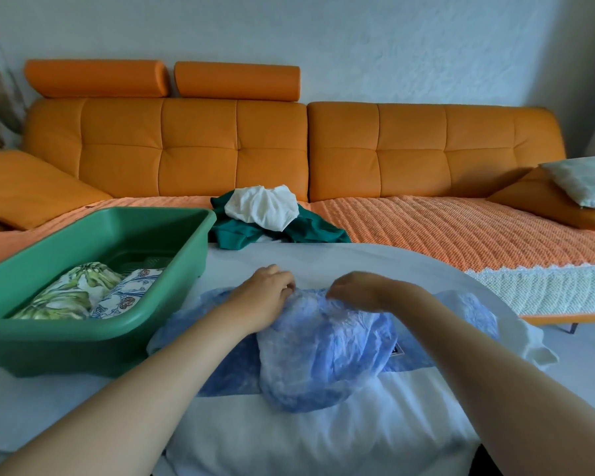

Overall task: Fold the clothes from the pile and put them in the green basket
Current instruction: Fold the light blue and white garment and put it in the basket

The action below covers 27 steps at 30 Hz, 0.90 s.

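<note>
Sofa: an orange sofa runs along the wall past the far edge of the desk, its seat covered by an orange ribbed throw.
Desk: the desk fills the foreground under a white cloth, and its far edge meets the sofa seat.
Green basket: the green basket stands on the left side of the desk, its far corner near the pile.
Blue garment: a crinkled blue garment lies in the middle of the desk, just right of the basket, bunched into a mound toward the near side.
Pile: off the desk, on the sofa seat at the far edge, a dark green garment lies spread with a crumpled white garment on top of it.
Cushions: an orange cushion lies at the right end of the sofa, a pale pillow resting on it.
Basket contents: a folded leaf-print piece sits beside a folded blue-and-red patterned piece, touching, at the near end of the basket.
Left hand: the left hand has its fingers curled, pinching the far edge of the blue garment.
Right hand: the right hand, just beside the left, has its fingers bent down and clamped on the same far edge.
</note>
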Available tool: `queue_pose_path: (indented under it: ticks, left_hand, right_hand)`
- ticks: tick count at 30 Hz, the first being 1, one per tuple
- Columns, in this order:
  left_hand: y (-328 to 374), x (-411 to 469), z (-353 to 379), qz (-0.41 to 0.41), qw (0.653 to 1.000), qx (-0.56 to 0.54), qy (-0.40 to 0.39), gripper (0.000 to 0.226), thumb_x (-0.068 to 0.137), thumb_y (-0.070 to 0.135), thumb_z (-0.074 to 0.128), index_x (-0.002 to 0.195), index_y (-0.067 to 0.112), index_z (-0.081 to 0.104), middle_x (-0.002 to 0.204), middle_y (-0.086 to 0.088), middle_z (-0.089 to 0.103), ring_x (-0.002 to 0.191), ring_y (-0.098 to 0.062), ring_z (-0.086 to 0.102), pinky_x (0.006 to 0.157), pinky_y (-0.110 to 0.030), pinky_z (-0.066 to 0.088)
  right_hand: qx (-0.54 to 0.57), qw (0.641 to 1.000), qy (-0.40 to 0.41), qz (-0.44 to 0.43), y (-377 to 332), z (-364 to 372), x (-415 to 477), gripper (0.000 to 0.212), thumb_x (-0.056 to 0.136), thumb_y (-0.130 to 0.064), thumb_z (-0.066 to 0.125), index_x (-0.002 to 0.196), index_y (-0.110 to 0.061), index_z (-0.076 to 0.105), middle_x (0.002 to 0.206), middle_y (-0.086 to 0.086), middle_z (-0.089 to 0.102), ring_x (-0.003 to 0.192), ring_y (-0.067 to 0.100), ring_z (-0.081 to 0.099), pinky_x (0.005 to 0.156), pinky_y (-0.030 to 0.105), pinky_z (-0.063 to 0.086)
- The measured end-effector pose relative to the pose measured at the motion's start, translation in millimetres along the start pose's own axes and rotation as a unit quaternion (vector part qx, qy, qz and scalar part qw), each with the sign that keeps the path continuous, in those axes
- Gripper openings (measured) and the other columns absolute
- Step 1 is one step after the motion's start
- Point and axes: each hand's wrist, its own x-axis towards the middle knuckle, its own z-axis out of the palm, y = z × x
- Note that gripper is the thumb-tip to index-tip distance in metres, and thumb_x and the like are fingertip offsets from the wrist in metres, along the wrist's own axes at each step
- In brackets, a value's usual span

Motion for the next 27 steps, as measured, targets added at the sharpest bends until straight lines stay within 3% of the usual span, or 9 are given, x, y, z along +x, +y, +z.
queue_pose_path:
  ticks: [2,4,6,10,13,17,23,25,27]
  left_hand:
    - [-6.3,3.6,9.2,-0.03,0.996,0.058,-0.055,0.04,0.097,0.011,0.046,0.133,0.027,0.046,0.134,0.0,0.044,0.126,-0.023,0.04,0.1,-0.042,0.041]
    - [-9.7,6.6,13.0,-0.059,0.983,0.118,-0.125,0.057,0.091,0.009,0.047,0.142,0.031,0.034,0.14,-0.004,0.044,0.127,-0.028,0.041,0.103,-0.044,0.037]
    - [-12.7,11.8,12.5,-0.074,0.98,0.122,-0.135,0.063,0.089,0.012,0.05,0.145,0.031,0.029,0.136,-0.007,0.05,0.12,-0.03,0.048,0.098,-0.043,0.038]
    - [-23.3,23.8,9.0,-0.066,0.992,0.052,-0.088,0.056,0.085,0.0,0.05,0.134,0.025,0.039,0.114,-0.005,0.055,0.091,-0.024,0.054,0.065,-0.033,0.039]
    - [-33.9,35.7,8.6,-0.044,0.998,0.036,-0.012,0.047,0.086,-0.001,0.05,0.123,0.027,0.044,0.118,0.0,0.051,0.09,-0.025,0.056,0.062,-0.034,0.041]
    - [-43.8,56.7,17.8,-0.002,0.994,0.086,0.066,0.045,0.091,0.003,0.048,0.129,0.027,0.044,0.117,0.0,0.047,0.085,-0.026,0.054,0.061,-0.035,0.038]
    - [-30.3,85.2,28.5,0.141,0.963,0.033,0.227,0.044,0.086,-0.009,0.05,0.122,0.011,0.064,0.119,-0.005,0.058,0.109,-0.026,0.053,0.091,-0.041,0.047]
    - [-13.0,85.9,27.1,0.161,0.973,-0.034,0.161,0.032,0.098,0.007,0.047,0.122,0.016,0.067,0.126,0.001,0.059,0.119,-0.018,0.05,0.103,-0.038,0.042]
    - [-3.6,86.1,35.6,0.127,0.99,0.03,0.045,0.037,0.103,0.035,0.043,0.135,0.026,0.06,0.149,0.007,0.046,0.139,-0.015,0.035,0.117,-0.036,0.025]
  right_hand:
    - [-0.054,0.994,0.097,0.0,8.3,3.0,9.5,0.037,0.099,-0.023,0.047,0.133,-0.03,0.059,0.136,0.002,0.052,0.114,0.024,0.057,0.092,0.036,0.048]
    - [-0.143,0.984,0.101,0.015,18.7,10.4,14.8,0.054,0.096,-0.017,0.049,0.146,-0.036,0.044,0.139,0.001,0.043,0.113,0.027,0.058,0.084,0.037,0.052]
    - [-0.186,0.98,0.07,0.022,26.7,16.6,21.6,0.061,0.096,-0.018,0.05,0.151,-0.037,0.034,0.14,0.002,0.042,0.115,0.028,0.058,0.084,0.038,0.053]
    - [-0.179,0.979,0.092,0.017,39.9,17.9,38.4,0.04,0.095,-0.016,0.05,0.133,-0.028,0.054,0.127,0.005,0.058,0.113,0.026,0.057,0.082,0.035,0.05]
    - [-0.172,0.976,0.13,0.033,49.2,14.1,47.2,0.033,0.095,-0.013,0.054,0.127,-0.02,0.056,0.118,0.008,0.054,0.104,0.029,0.059,0.074,0.034,0.047]
    - [-0.153,0.965,0.207,0.057,60.4,7.3,54.4,0.028,0.093,-0.002,0.054,0.119,-0.012,0.052,0.115,0.011,0.044,0.084,0.029,0.051,0.065,0.039,0.044]
    - [-0.088,0.95,0.282,0.102,83.7,1.2,70.9,0.031,0.09,0.008,0.052,0.117,-0.007,0.05,0.121,0.015,0.043,0.086,0.033,0.052,0.063,0.038,0.043]
    - [-0.066,0.947,0.29,0.124,90.7,0.5,78.5,0.035,0.093,0.006,0.049,0.125,-0.007,0.049,0.125,0.016,0.041,0.097,0.036,0.056,0.066,0.039,0.043]
    - [-0.054,0.952,0.271,0.129,95.2,4.5,86.1,0.042,0.096,-0.001,0.046,0.137,-0.009,0.043,0.132,0.016,0.038,0.108,0.037,0.054,0.072,0.042,0.045]
